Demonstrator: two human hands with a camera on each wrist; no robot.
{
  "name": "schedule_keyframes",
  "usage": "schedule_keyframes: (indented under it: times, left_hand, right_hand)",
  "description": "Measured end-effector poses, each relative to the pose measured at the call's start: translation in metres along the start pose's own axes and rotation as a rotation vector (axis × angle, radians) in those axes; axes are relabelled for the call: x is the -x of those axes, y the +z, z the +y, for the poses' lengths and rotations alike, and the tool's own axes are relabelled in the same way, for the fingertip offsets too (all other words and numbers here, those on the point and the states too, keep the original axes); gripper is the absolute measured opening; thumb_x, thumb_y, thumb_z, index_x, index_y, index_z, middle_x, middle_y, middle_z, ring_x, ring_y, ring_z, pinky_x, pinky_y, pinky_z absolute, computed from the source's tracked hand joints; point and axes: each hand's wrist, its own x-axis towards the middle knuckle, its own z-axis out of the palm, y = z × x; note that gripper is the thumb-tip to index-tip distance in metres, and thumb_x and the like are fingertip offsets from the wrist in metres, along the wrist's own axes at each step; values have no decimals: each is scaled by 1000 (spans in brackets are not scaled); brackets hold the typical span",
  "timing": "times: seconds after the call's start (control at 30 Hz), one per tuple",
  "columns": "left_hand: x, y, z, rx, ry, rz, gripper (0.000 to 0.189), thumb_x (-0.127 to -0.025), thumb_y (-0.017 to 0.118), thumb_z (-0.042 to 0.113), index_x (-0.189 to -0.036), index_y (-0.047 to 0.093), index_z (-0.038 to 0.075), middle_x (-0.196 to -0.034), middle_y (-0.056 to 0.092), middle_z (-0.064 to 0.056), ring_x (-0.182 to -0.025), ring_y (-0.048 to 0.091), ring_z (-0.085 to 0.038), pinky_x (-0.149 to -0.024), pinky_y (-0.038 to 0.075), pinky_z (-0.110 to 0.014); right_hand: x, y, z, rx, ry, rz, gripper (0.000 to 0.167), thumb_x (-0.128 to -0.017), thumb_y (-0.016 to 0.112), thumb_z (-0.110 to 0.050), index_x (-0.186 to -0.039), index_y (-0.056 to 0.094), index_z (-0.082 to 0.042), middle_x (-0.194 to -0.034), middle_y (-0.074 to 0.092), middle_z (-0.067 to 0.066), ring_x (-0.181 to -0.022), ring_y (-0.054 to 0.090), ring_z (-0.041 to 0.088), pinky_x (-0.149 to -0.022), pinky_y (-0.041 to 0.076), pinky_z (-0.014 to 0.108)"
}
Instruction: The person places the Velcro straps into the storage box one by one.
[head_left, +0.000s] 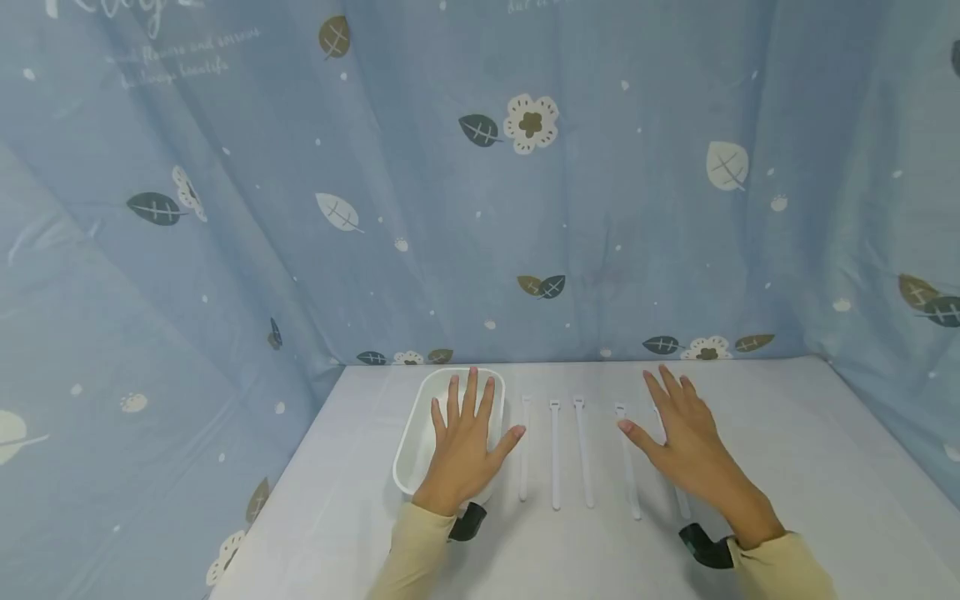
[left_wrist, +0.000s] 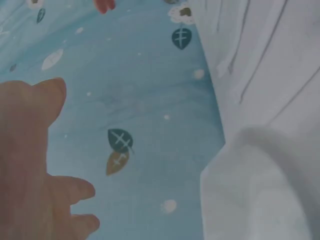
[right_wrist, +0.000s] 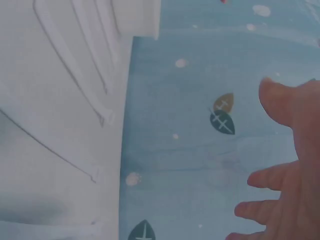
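My left hand (head_left: pixel 461 454) is held over a white plastic basin (head_left: pixel 407 432), palm down with the fingers spread and nothing in them. To the right, my right hand (head_left: pixel 692 446) hovers with its fingers extended, also holding nothing. Between the hands lie several white cable ties (head_left: pixel 555 458) in a row, their slotted heads toward the back. The rightmost tie (head_left: pixel 682 503) is partly hidden under the right hand. In the left wrist view the basin (left_wrist: pixel 265 137) shows below the hand; the right wrist view shows ties (right_wrist: pixel 67 70) on the table.
A white-covered table (head_left: pixel 810 450) carries everything. Behind it and along the sides hangs a blue curtain (head_left: pixel 600 208) printed with leaves and flowers. A black wrist strap (head_left: pixel 468 522) sits at the left cuff and a similar black piece (head_left: pixel 707 547) at the right.
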Motion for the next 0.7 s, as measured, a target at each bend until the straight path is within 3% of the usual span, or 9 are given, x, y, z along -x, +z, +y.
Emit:
schedule_keyframes:
  times: [0.27, 0.47, 0.7]
  left_hand:
    - [2, -16, -19, 137, -32, 44, 89, -101, 52, 62, -167, 19, 11, -177, 2, -7, -163, -5, -37, -123, -2, -75]
    - [3, -28, -34, 216, -49, 86, 93, -97, 64, 56, -164, 24, 5, -176, 10, -11, -162, 4, -42, -123, 2, -76]
    - [5, -40, -55, 280, -82, 108, 99, -93, 72, 52, -164, 23, 3, -174, 16, -14, -161, 11, -42, -124, 7, -73]
  right_hand:
    - [2, -17, 10, -134, 51, 25, 87, -102, 62, -48, -163, 22, 0, -166, 20, 34, -150, 20, 60, -107, 27, 83]
    - [6, -22, 19, -137, 72, 93, 77, -103, 63, -42, -156, 36, 7, -155, 35, 39, -139, 34, 61, -101, 35, 80]
    - [12, -23, 30, -121, 82, 158, 69, -104, 64, -35, -149, 44, 12, -140, 49, 36, -122, 53, 52, -94, 51, 69]
